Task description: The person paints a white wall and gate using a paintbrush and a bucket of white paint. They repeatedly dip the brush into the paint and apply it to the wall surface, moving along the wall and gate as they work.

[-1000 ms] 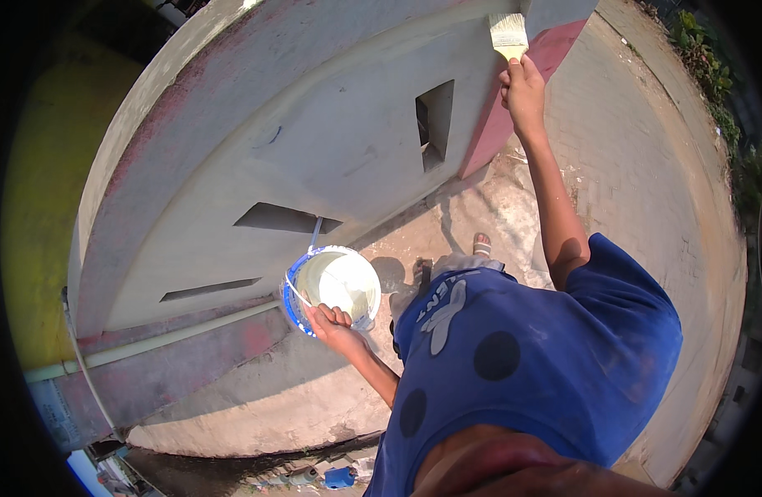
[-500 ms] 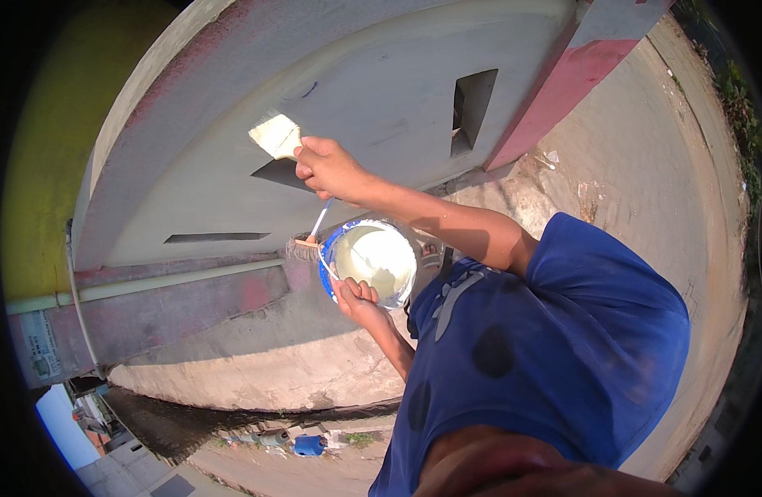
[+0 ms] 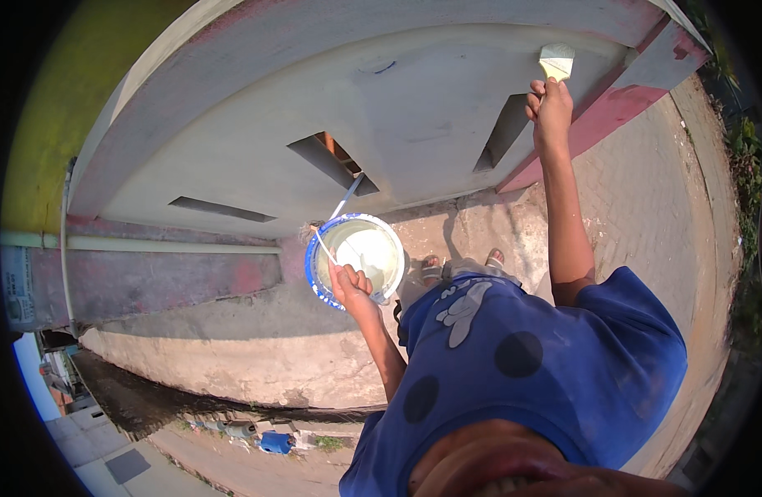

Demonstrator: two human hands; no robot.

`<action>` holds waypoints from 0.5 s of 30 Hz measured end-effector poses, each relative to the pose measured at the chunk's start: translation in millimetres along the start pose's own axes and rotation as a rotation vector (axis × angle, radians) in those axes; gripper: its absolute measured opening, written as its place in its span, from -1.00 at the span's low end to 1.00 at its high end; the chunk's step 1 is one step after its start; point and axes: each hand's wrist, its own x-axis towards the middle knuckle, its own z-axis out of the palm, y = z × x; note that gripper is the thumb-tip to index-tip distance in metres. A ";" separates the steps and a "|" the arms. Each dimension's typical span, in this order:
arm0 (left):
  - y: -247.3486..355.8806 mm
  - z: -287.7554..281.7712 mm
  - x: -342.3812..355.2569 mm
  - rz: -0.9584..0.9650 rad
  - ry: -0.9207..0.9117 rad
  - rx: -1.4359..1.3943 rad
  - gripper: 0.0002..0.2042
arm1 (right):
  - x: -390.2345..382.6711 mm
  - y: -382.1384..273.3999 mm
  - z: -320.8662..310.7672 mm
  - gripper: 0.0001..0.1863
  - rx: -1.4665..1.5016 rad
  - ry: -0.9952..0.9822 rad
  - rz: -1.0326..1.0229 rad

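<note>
My right hand (image 3: 551, 114) is closed around the handle of a flat paintbrush (image 3: 556, 63). The pale bristles are against the grey-white wall (image 3: 430, 95), high up near its pink right-hand pillar. At waist height my left hand (image 3: 352, 287) grips the thin wire handle of a round bucket (image 3: 316, 277) with a paint-smeared blue and white rim. Pale, creamy paint (image 3: 371, 253) sits inside it, partly in shadow. Behind the bucket a broom (image 3: 346, 197) leans at the wall, its stick reaching a slot opening and its bristles mostly hidden.
Slanted slot openings (image 3: 329, 159) cut through the wall. A pink pillar (image 3: 600, 116) stands at the right end. To the left a pale pipe (image 3: 149, 244) runs along a low ledge. A blue container (image 3: 275, 442) lies by the path's lower edge. My sandalled feet (image 3: 431, 267) stand on concrete.
My right hand has carried the paintbrush away from the wall's middle, far right and up, with the arm now stretched out. The bucket has shifted slightly left in view, still held.
</note>
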 end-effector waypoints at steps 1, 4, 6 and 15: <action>1.3 -1.8 0.7 0.001 0.000 -0.007 -0.55 | -18.6 10.3 32.8 -0.83 0.029 -0.088 0.047; 5.9 -5.2 1.8 0.004 -0.005 -0.031 -0.55 | -82.7 38.9 134.3 -0.82 -0.042 -0.459 0.181; 7.8 -6.6 1.5 0.036 -0.017 -0.058 -0.55 | -119.3 56.7 193.6 -0.78 -0.050 -0.688 0.230; 12.8 -16.5 11.7 -0.039 -0.127 -0.041 -0.55 | -111.8 50.6 163.9 -0.88 0.252 -0.777 0.543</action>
